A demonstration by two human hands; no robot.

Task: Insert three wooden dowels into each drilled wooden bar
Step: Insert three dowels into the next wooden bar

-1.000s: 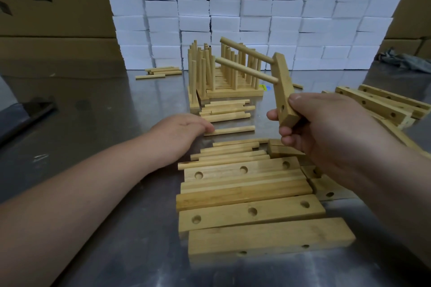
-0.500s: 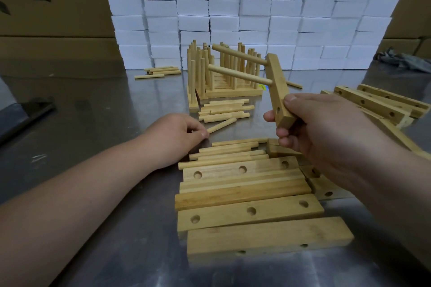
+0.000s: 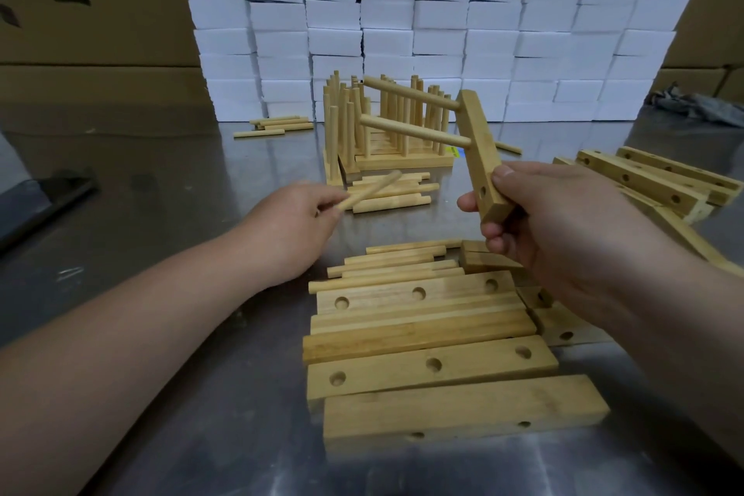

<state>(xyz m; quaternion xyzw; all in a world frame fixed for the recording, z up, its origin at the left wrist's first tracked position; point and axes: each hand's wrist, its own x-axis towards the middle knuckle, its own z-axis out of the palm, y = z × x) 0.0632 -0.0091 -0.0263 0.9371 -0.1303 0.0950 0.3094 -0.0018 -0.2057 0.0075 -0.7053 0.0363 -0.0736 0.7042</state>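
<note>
My right hand (image 3: 563,230), centre-right of frame, has its fingers (image 3: 497,242) curled round the lower end of the drilled bar (image 3: 479,141), held near-upright above the desk (image 3: 161,213). Two dowels (image 3: 414,133) sit in its upper holes, sticking out toward frame left; the bottom hole (image 3: 482,194) is unfilled. My left hand (image 3: 294,225), at centre, pinches a loose dowel (image 3: 374,187) by one end — tip angled up-right, blurred. Spare dowels (image 3: 396,197) lie just behind it; blank bars (image 3: 426,368) are piled at lower centre.
</note>
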